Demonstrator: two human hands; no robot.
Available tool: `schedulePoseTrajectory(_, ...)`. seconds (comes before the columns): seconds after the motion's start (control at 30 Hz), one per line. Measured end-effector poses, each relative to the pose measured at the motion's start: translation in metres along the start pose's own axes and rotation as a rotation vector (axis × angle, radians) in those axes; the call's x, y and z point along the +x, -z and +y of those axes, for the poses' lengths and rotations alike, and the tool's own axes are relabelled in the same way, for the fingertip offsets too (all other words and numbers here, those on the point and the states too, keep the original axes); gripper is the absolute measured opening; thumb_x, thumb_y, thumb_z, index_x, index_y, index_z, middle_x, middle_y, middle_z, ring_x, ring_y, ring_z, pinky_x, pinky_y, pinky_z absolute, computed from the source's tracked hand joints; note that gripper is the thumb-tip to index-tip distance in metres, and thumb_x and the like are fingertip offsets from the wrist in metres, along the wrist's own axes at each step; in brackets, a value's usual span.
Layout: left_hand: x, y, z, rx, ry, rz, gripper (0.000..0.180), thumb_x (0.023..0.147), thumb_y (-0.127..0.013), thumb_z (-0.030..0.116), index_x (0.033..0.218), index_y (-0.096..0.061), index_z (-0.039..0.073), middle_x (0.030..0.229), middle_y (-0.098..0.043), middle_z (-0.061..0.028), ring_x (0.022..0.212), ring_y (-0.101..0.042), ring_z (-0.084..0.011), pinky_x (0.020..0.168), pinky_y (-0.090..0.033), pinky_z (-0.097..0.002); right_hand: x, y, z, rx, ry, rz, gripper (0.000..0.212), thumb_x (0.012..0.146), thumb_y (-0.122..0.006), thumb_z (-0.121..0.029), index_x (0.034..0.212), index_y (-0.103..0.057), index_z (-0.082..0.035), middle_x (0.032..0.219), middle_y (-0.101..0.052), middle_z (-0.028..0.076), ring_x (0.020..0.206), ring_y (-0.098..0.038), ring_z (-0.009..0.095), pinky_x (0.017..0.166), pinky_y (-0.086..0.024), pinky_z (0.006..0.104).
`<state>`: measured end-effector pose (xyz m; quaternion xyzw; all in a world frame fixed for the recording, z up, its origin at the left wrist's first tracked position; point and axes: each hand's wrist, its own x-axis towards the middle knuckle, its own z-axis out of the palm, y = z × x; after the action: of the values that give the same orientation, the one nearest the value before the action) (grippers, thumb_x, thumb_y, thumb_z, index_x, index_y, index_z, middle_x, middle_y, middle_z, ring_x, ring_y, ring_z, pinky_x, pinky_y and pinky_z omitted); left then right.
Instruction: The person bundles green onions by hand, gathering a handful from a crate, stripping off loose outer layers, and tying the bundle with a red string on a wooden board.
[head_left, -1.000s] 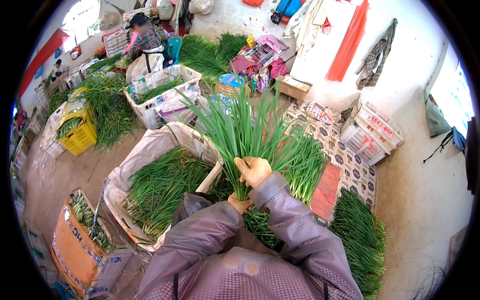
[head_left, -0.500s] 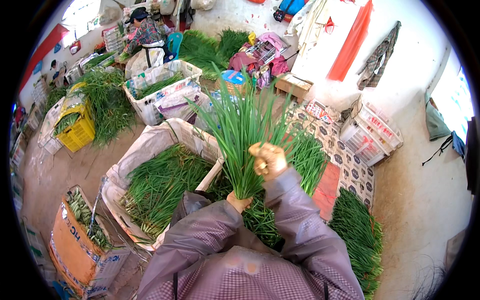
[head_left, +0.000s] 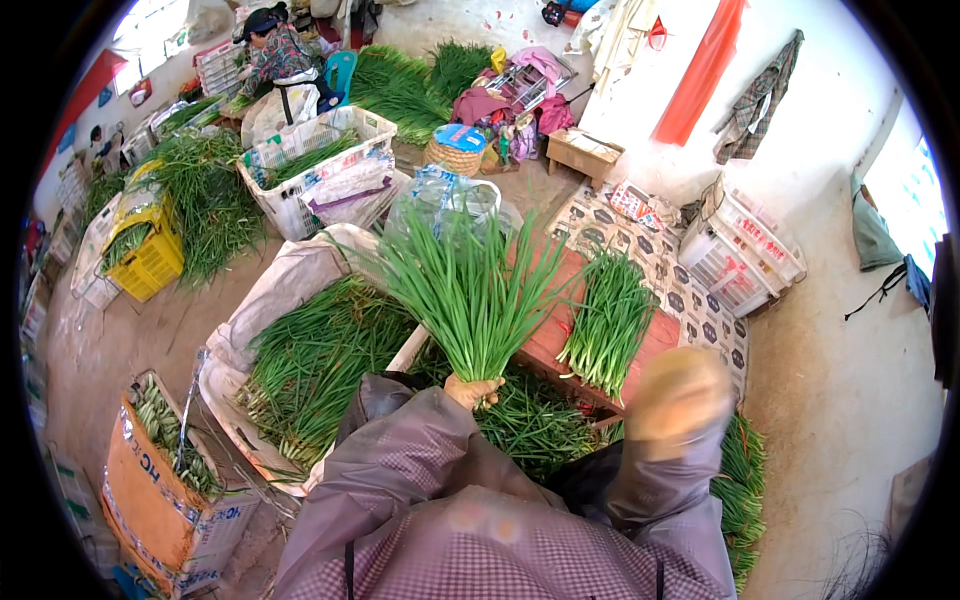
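Observation:
My left hand [head_left: 472, 392] is closed around the base of a bunch of long green chives [head_left: 465, 305], held upright in front of me with the leaves fanned out at the top. My right hand [head_left: 682, 402], off to the right and away from the bunch, is smeared by motion, so its fingers cannot be read. Between the two hands, a smaller bundle of chives [head_left: 608, 325] lies on a red board [head_left: 540, 342], pale ends toward me. Loose chives [head_left: 530, 430] are heaped below my left hand.
A cloth-lined crate [head_left: 232, 345] of chives stands at left, near an orange-sided box [head_left: 150, 490] of greens. More chives [head_left: 742, 505] are piled at lower right. White crates [head_left: 740, 250] stand by the wall. Another person [head_left: 285, 65] sits at the far left.
My right hand has left the bunch and swung right and toward me. The bunch stays in my left hand, its top now lower, and more of the bundle on the red board shows.

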<state>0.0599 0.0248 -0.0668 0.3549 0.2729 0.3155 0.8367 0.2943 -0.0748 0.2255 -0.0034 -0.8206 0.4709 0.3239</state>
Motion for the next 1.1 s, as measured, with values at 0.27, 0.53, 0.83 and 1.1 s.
schedulePoseTrajectory(0.27,-0.014,-0.022,0.018,-0.067,-0.035,-0.078,0.033,0.072,-0.074,0.008,0.102,-0.062,0.003,0.086,-0.066,-0.0072,0.059,-0.059,-0.0149,0.048,-0.045,-0.0272,0.03,-0.045,0.156,-0.88,-1.05,0.611,0.044,0.081,-0.063,-0.027,0.12,-0.058,-0.007,0.068,-0.066,0.012,0.061,-0.065,0.027,0.059,-0.05,0.0369)
schedulePoseTrajectory(0.53,-0.015,-0.022,0.016,0.038,-0.056,-0.048,0.02,0.069,-0.07,0.002,0.088,-0.063,-0.002,0.072,-0.063,-0.0093,0.057,-0.06,-0.0196,0.048,-0.046,-0.0291,0.033,-0.026,0.182,-1.119,-1.275,0.6,0.045,0.077,-0.062,-0.022,0.117,-0.054,-0.006,0.077,-0.065,0.019,0.077,-0.064,0.037,0.07,-0.05,0.0455)
schedulePoseTrajectory(0.83,-0.013,-0.019,0.011,0.029,-0.041,-0.049,0.022,0.07,-0.069,0.001,0.091,-0.063,-0.002,0.075,-0.063,-0.0093,0.059,-0.061,-0.0204,0.048,-0.047,-0.0294,0.029,-0.011,0.192,-1.151,-1.197,0.241,0.018,0.08,-0.054,-0.018,0.085,-0.063,-0.003,0.071,-0.064,0.018,0.072,-0.065,0.033,0.064,-0.05,0.0448)
schedulePoseTrajectory(1.1,-0.006,-0.016,0.016,-0.112,-0.005,-0.149,0.032,0.074,-0.07,0.004,0.104,-0.06,-0.002,0.094,-0.066,-0.0141,0.064,-0.062,-0.0187,0.052,-0.05,-0.0283,0.016,-0.007,0.184,-1.61,-0.882,0.17,0.006,0.075,-0.052,-0.011,0.079,-0.056,-0.008,0.058,-0.058,0.007,0.053,-0.06,0.025,0.051,-0.047,0.0403)
